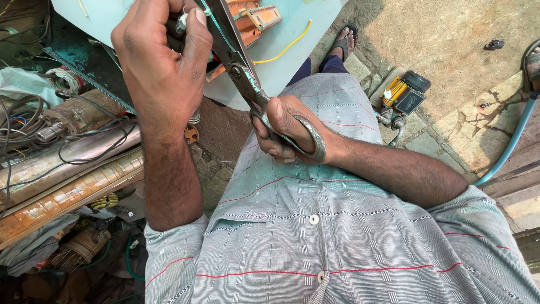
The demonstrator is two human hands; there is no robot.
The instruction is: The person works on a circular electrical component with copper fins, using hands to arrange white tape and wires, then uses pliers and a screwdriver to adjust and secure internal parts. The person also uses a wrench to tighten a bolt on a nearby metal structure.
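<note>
**A:** From the head camera, what does the right hand [287, 126] have?

**B:** It grips the handle loops of a large pair of metal scissors [247, 76], fingers through the rings, just above the lap of the grey striped shirt [337, 236]. The blades run up and to the left, toward the other hand.

**A:** And the left hand [163, 62]?

**B:** Raised higher, closed in a fist around a small whitish piece [183, 22] with a thin green wire [216, 28] coming off it. The thumb presses on top. The scissor blades meet that wire right beside the thumb; I cannot tell whether the blades are fully closed.

**A:** So the two hands are apart?

**B:** Yes, apart, joined only by the scissors.

**A:** What lies around them?

**B:** A pale blue panel [292, 50] on the ground with an orange part [253, 19] and a yellow wire [287, 48] on it. To the left, metal pipes [73, 152] and tangled cables. To the right, a small yellow and black motor [402, 95] and a blue hose [514, 138] on stone paving.
</note>
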